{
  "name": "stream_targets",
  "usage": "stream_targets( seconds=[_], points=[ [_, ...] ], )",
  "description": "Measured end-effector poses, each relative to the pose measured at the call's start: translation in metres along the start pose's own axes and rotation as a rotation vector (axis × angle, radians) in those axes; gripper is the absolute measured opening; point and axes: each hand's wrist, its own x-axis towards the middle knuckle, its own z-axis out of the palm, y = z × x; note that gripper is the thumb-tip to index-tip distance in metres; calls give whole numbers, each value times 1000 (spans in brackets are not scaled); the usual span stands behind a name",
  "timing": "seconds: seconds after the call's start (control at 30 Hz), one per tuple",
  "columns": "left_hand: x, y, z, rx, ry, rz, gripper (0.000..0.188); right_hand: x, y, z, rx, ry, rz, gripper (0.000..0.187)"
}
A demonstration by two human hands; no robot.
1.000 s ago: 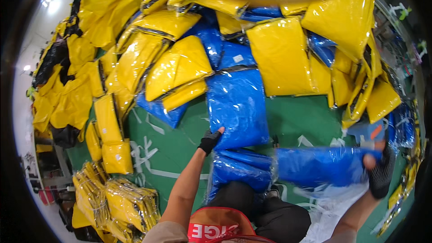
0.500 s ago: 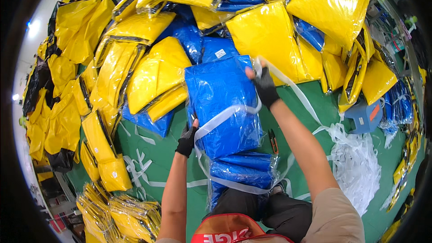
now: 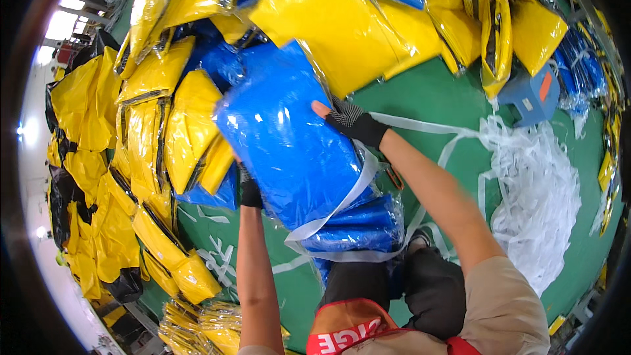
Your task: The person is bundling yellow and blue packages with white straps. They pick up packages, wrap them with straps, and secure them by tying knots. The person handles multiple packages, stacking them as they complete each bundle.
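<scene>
A blue folded package in clear plastic (image 3: 282, 131) is held tilted in front of me, its far end swung to the left. My right hand (image 3: 355, 121), in a black fingerless glove, grips its right edge, thumb on top and fingers beneath. At the left edge my gloved left hand (image 3: 250, 187) grips it, with most fingers hidden under the package. A white strap (image 3: 355, 190) crosses the near right part of this package. It runs on around more blue packages (image 3: 355, 230) lying by my legs. Partly covered snips (image 3: 394, 177) lie to the right.
Yellow plastic-wrapped packages (image 3: 328, 20) are heaped across the far side and down the left (image 3: 141, 144). To the right, a large pile of white strap (image 3: 532, 204) lies on the green floor (image 3: 407, 98). A grey-blue plastic stool (image 3: 529, 98) stands beyond it.
The blue package has been raised and turned, its far end going left. My right hand has let go of the strap and come down to the package's right edge.
</scene>
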Motion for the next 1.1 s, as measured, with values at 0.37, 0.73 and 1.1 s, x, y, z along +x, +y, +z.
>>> stream_targets(
  seconds=[0.37,0.73,1.1],
  points=[
    [-107,85,73,236,126,286,76,-94,-129,-37,-104,388,-26,119],
    [-283,18,72,415,353,95,69,-244,-112,11,152,172,127,78],
    [-333,-46,4,564,402,-300,62,-334,-50,36,398,188,470,74]
  ],
)
